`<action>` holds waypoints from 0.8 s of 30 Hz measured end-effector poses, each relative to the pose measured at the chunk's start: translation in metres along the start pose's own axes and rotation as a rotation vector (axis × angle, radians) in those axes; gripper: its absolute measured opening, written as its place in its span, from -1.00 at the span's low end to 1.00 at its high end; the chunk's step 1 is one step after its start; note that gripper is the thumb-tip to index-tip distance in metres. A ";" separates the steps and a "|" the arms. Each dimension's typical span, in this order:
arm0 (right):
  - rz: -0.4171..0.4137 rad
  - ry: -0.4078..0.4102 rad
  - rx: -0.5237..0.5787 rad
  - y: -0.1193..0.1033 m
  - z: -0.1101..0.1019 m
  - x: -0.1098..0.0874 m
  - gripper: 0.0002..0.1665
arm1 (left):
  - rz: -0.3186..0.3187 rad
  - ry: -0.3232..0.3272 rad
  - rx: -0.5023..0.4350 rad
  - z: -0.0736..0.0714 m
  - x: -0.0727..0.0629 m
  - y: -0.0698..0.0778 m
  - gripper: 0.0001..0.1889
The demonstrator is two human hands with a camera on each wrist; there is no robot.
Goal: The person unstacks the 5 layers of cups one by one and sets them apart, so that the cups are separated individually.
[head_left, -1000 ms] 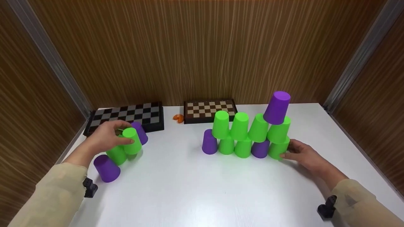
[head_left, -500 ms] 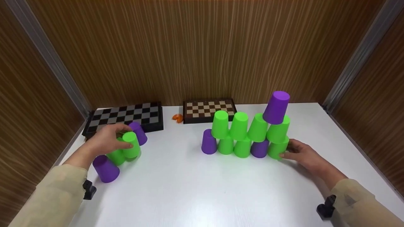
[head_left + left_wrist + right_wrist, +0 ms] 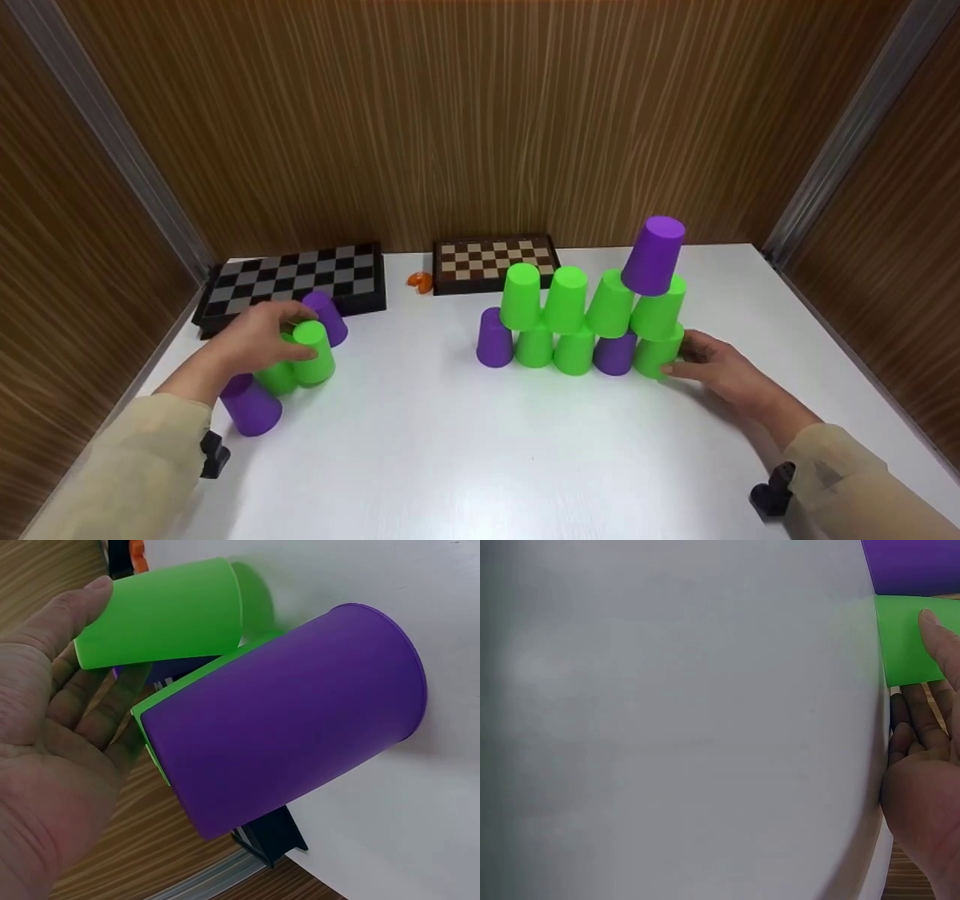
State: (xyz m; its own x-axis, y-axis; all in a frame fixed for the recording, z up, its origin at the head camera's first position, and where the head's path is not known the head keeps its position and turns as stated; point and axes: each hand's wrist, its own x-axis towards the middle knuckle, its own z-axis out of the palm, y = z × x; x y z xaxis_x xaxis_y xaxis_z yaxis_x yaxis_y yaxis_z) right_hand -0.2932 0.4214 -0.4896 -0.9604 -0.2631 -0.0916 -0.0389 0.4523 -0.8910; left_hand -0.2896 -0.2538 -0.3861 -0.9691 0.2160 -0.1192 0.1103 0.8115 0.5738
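Note:
In the head view, my left hand (image 3: 262, 345) pinches an upside-down green cup (image 3: 313, 356) between thumb and fingers, near its closed end. Beside that cup are another green cup (image 3: 276, 377), partly hidden, and a purple cup (image 3: 251, 406) nearer me. A second purple cup (image 3: 327, 319) stands behind. On the right, my right hand (image 3: 720, 371) holds the lowest right green cup (image 3: 656, 356) of a cup wall, its thumb on the front. Several green cups (image 3: 566, 300) form the upper row, and one purple cup (image 3: 654, 255) tops its right end.
Behind the left cups lies a black-and-grey checkered board (image 3: 292, 277). A smaller brown checkered board (image 3: 495, 262) is at the back middle, next to a small orange object (image 3: 421, 282). Wood-grain panels (image 3: 480, 112) enclose the white table (image 3: 450, 465).
My left hand has lowered the green cup slightly toward the table, beside the other green cup. My right hand and the cup wall keep their places; the head view has shifted slightly.

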 end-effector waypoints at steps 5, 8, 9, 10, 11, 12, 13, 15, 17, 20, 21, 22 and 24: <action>0.003 0.005 0.004 0.000 0.000 -0.001 -0.07 | 0.005 -0.004 0.011 0.002 0.000 0.001 -0.34; 0.006 0.006 -0.002 0.000 0.000 -0.001 -0.06 | 0.005 -0.005 0.018 0.003 0.000 0.002 -0.35; 0.007 0.007 -0.005 0.000 0.000 0.000 -0.05 | 0.004 -0.005 0.019 0.003 0.000 0.002 -0.35; 0.009 0.008 -0.004 0.000 0.000 -0.001 -0.04 | 0.003 -0.005 0.019 0.003 0.000 0.002 -0.35; 0.010 0.009 -0.006 0.000 0.000 -0.001 -0.04 | 0.005 -0.005 0.019 0.003 0.001 0.002 -0.35; 0.010 0.010 -0.006 0.000 -0.001 -0.001 -0.04 | 0.007 -0.004 0.019 0.003 0.001 0.002 -0.35; 0.011 0.011 -0.006 0.000 -0.001 -0.001 -0.05 | 0.010 -0.003 0.018 0.003 0.001 0.002 -0.35; 0.012 0.012 -0.007 0.000 -0.001 -0.001 -0.06 | 0.038 0.002 0.018 0.003 0.000 0.002 -0.35; 0.008 0.011 -0.003 0.001 -0.001 -0.001 -0.09 | 0.058 0.004 0.017 0.002 0.000 0.002 -0.35; 0.002 0.009 0.003 0.000 0.000 -0.001 -0.11 | 0.091 0.014 0.006 -0.002 -0.002 0.003 -0.36; 0.001 0.011 0.006 0.000 0.000 -0.001 -0.11 | 0.090 0.016 0.001 -0.004 -0.003 0.004 -0.36; 0.002 0.013 0.007 0.000 0.000 -0.001 -0.11 | 0.091 0.020 -0.002 -0.006 -0.004 0.006 -0.37; 0.003 0.018 0.009 0.000 0.001 0.001 -0.11 | 0.100 0.034 -0.003 -0.011 -0.007 0.013 -0.38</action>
State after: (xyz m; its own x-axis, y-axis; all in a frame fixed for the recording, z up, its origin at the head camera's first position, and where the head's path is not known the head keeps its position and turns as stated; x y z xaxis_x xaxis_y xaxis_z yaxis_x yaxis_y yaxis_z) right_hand -0.2936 0.4199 -0.4899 -0.9654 -0.2461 -0.0861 -0.0338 0.4456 -0.8946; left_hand -0.2840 -0.2509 -0.3686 -0.9602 0.2773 -0.0333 0.2066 0.7854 0.5835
